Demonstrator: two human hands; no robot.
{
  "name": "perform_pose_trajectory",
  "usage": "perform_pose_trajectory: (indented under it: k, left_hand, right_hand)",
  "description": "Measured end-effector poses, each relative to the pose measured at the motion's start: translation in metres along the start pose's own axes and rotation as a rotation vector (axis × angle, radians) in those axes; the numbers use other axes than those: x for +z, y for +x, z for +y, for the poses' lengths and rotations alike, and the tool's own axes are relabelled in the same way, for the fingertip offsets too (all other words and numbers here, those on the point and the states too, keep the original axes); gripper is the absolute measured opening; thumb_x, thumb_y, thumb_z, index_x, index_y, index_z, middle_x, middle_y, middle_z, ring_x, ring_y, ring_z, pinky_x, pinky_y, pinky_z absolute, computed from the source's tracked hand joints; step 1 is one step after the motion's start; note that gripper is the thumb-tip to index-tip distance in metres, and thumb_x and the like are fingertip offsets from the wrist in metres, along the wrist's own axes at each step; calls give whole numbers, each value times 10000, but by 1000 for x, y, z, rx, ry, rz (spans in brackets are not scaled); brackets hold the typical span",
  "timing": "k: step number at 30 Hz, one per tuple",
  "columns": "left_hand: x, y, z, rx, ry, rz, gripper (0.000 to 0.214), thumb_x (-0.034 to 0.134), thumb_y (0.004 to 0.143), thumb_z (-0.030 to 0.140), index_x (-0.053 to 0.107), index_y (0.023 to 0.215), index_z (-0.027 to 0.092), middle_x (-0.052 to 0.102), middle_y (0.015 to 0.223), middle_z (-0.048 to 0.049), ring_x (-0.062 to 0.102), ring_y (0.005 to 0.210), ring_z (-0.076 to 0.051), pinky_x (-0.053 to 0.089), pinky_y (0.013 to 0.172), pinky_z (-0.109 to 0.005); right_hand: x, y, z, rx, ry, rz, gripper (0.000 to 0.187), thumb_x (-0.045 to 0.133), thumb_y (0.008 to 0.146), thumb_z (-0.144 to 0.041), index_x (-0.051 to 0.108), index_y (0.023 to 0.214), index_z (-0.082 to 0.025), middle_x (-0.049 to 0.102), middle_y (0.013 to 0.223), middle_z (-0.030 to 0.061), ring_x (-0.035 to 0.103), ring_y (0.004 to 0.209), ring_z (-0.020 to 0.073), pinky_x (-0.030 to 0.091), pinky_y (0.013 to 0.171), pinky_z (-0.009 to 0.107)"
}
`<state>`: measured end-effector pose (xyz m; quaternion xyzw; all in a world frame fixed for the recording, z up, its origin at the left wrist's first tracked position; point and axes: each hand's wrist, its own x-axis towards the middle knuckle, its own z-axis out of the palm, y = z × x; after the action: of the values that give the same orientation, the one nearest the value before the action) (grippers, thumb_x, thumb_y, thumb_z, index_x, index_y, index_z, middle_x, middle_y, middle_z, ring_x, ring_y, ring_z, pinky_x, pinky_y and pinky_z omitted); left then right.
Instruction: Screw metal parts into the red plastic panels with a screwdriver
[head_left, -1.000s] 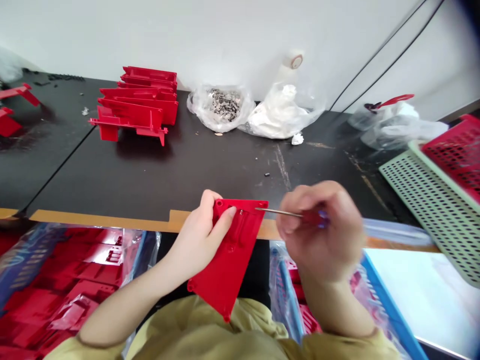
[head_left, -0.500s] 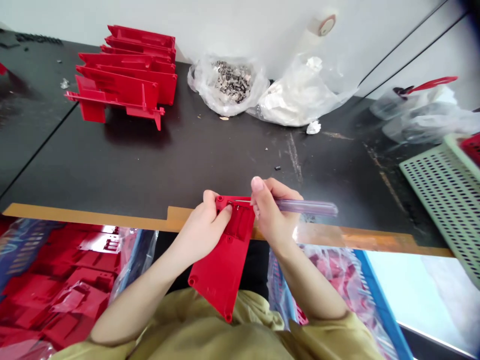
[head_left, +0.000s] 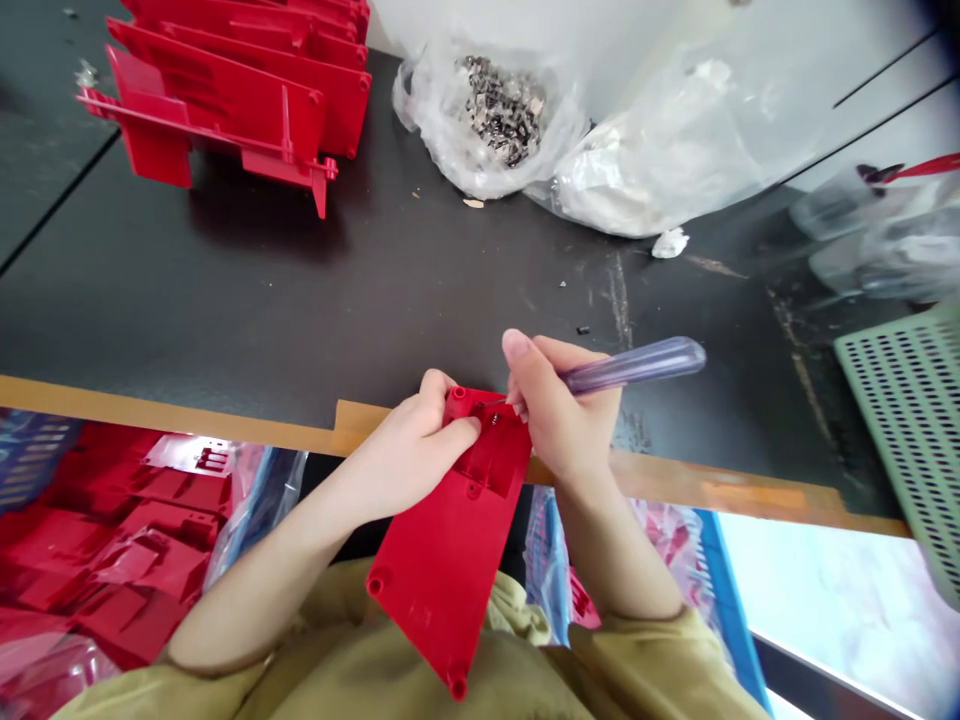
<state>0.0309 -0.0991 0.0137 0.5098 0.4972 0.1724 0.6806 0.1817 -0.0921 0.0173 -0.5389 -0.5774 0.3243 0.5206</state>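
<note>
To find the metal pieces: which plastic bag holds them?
The clear bag beside the stacked red parts; the bag to its right holds white material.

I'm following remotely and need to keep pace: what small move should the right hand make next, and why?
Probably the right hand should settle the screwdriver tip on the small metal fitting and turn gently: the thin shaft lies right by it, near the top of the red plastic panel, which the left hand steadies.

A flat red moulded-plastic panel (head_left: 442, 560) with corner holes lies tilted, its narrow end toward one o'clock. A screwdriver with a translucent purple handle (head_left: 637, 366) points its thin steel shaft at that end from three o'clock.
</note>
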Motion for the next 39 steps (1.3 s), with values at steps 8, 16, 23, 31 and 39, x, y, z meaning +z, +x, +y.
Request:
perform_pose_trajectory:
  k: [8,16,23,31,39]
  left_hand:
    - [-2,0,1,15,-9,-19,227,468,957,403,383,882,206,574,834,36,563,758,-118,414,663,-285]
    - [-3,1,-3,46,-12,-48,244,496,948,426,403,882,211,563,787,45,573,706,-120,418,604,-267]
    - [-4,0,-4,67,-54,-77,246,511,943,428,415,887,209,565,782,52,575,689,-110,414,607,-253]
    - [-4,0,-2,64,-44,-74,228,504,942,403,406,870,211,559,744,58,575,654,-110,405,575,-246]
    - [-6,0,-2,77,-35,-113,256,498,950,453,420,896,215,571,759,51,576,661,-116,417,588,-259]
  right_hand:
    - [-1,-2,1,-96,-84,6,527,645,914,-345,372,497,-174,395,434,-55,328,405,41,225,406,237]
    - [0,-5,3,-136,-97,57,582,584,951,-433,400,462,-175,357,425,-39,324,398,53,191,412,269]
    - [-4,-4,3,-173,44,-15,524,682,894,-359,395,502,-162,341,442,-59,273,424,39,180,410,241]
    - [-4,0,6,-113,54,-105,535,581,958,-383,337,529,-177,315,485,-50,273,439,49,193,399,228]
    - [-4,0,5,-135,65,-174,517,563,977,-352,321,560,-163,296,510,-58,250,469,38,186,411,211]
